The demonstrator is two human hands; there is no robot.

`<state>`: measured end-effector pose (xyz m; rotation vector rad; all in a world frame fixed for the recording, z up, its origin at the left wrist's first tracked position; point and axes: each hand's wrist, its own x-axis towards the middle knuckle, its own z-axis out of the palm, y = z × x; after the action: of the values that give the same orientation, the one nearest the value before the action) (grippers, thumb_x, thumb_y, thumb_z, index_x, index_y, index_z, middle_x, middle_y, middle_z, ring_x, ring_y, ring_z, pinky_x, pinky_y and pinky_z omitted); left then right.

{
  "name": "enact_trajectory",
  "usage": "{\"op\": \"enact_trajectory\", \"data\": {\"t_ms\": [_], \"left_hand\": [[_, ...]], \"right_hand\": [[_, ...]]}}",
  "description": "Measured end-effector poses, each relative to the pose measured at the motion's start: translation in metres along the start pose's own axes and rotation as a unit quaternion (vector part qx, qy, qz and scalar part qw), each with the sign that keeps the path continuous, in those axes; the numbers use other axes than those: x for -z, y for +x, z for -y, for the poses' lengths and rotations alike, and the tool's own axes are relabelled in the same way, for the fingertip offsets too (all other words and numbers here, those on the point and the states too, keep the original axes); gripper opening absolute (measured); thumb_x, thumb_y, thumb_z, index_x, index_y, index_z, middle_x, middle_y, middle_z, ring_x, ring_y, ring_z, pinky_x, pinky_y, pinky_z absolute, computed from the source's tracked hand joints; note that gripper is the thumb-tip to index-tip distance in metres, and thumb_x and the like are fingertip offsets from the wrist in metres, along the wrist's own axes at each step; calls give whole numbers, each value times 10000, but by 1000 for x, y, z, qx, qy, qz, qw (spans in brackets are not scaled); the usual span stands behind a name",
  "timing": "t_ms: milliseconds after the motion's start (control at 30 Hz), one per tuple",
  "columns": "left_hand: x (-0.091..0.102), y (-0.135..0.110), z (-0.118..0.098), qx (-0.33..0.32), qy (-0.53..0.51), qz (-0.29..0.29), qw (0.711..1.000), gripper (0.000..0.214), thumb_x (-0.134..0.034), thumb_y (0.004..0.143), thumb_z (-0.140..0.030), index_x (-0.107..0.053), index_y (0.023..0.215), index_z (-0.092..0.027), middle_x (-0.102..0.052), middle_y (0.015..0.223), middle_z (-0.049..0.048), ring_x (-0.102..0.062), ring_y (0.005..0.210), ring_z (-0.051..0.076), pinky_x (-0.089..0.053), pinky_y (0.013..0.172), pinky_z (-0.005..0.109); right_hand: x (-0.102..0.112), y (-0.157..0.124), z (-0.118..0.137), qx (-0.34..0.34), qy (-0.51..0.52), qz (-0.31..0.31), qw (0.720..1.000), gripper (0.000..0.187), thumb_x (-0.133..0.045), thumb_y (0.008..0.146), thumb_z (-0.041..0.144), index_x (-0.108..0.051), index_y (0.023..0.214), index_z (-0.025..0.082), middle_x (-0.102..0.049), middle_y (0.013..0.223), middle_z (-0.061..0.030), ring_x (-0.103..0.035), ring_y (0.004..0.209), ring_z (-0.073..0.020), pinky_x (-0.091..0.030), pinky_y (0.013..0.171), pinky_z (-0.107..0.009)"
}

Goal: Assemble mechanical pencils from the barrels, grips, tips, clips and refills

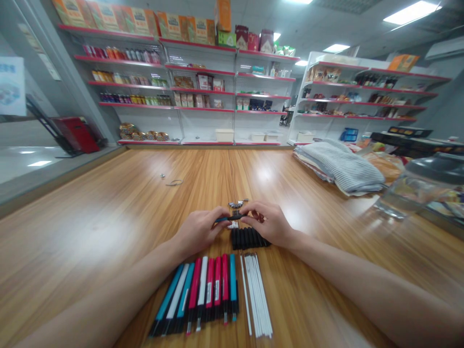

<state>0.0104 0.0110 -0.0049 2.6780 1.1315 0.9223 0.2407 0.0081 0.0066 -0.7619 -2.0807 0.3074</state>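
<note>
Between my two hands lies a ballpoint pen part (235, 218), dark at the middle with a blue end toward the left. My left hand (198, 229) pinches the blue end, and my right hand (270, 223) grips the black end with thumb and fingertips. Just below are small white pieces (234, 225) and a row of black tubular grips (249, 239). Small silver metal pieces (237, 204) sit beyond my fingers. Nearer to me, red, white and blue pens (210, 282) lie side by side, left of several thin white refills (258, 295).
Folded striped cloth (344, 166) and a clear plastic jar (406, 188) stand at the right of the wooden table (108, 251). A thin looped item (174, 182) lies toward the back left. Stocked shelves (203, 89) rise behind the table.
</note>
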Motion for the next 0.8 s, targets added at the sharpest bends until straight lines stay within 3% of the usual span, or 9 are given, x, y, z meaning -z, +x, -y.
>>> {"op": "enact_trajectory", "data": {"t_ms": [133, 367, 633, 800], "left_hand": [[1, 0, 0, -10, 5, 1, 1000, 187, -511, 930, -374, -583, 1015, -223, -678, 847, -8, -628, 694, 130, -418, 629, 227], [2, 0, 1, -36, 11, -15, 999, 204, -491, 939, -362, -592, 1021, -205, -683, 830, 14, -631, 685, 132, -431, 624, 223], [2, 1, 1, -74, 49, -24, 996, 208, -483, 944, -335, -588, 1083, -222, -695, 951, 24, -653, 796, 148, -460, 700, 236], [2, 1, 2, -61, 51, -9, 997, 203, -488, 943, -339, -589, 1066, -213, -694, 927, 20, -653, 803, 157, -455, 689, 241]], "right_hand": [[0, 0, 0, 9, -1, 0, 1000, 89, -626, 863, 260, -653, 897, 183, -644, 808, -33, -542, 669, -119, -450, 636, -253], [1, -2, 0, 52, -10, 20, 998, 169, -584, 876, 212, -645, 1033, 202, -673, 965, -72, -614, 911, -179, -498, 797, -310], [-1, 0, -1, 68, -74, 24, 995, 144, -572, 890, 251, -642, 1004, 196, -683, 980, -83, -621, 934, -204, -497, 826, -346], [0, 1, 0, 75, -89, 27, 993, 132, -566, 893, 243, -631, 999, 198, -681, 947, -78, -616, 903, -204, -494, 802, -348]]}}
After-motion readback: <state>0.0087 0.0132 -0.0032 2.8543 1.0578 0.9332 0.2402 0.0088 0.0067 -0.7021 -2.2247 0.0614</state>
